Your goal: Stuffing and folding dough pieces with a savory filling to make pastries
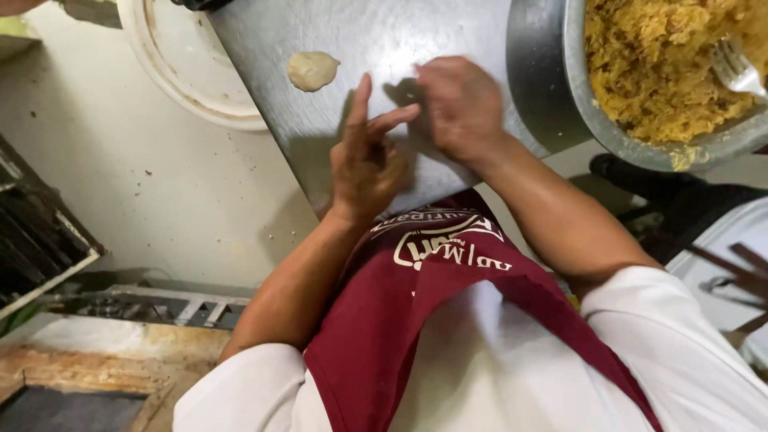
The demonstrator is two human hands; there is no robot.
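Working kitchen, likely a small food-prep spot. Landmark: steel worktable (376, 36), scuffed and bare metal. On its right end, a large metal bowl (640, 144) of yellow shredded filling (648, 64) with a fork (736, 70) stuck in. Left of centre on the table, a flat dough disc (312, 70). Person at the table's near edge wears a maroon apron (416, 312). Beyond the table's left edge, a white tub (180, 68) on a stained concrete floor (152, 192).

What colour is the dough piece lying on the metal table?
Pale cream, seen in the head view: dough piece.
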